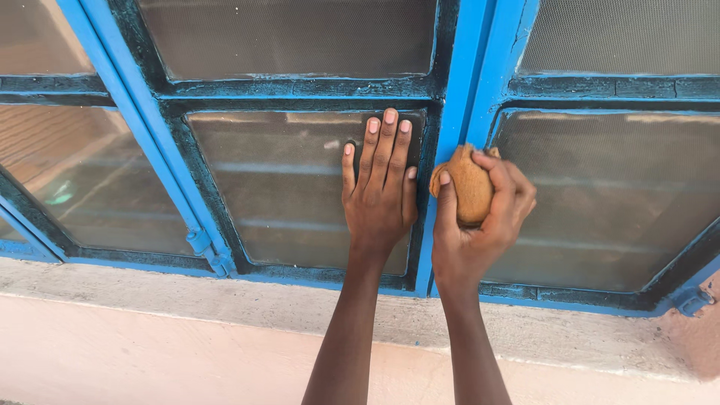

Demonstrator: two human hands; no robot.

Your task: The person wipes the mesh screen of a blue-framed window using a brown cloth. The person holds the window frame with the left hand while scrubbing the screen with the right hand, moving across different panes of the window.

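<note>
The scene is evenly lit by soft daylight, and only faint shadows are cast. Pale reflections are seen in the mesh-covered glass panes (292, 187) of the blue-painted window frame (457, 112). Everything is rendered sharply, with slight bending of lines at the edges.

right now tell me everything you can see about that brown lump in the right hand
The brown lump is a rounded, tan-orange wad, matte and slightly rough, like a crumpled cloth or sponge; which one cannot be told. The right hand grips it, fingers curled over its right side and thumb on its left. Its pointed top end rests against the blue window frame between two meshed panes. The lower part is hidden in the palm.
</note>
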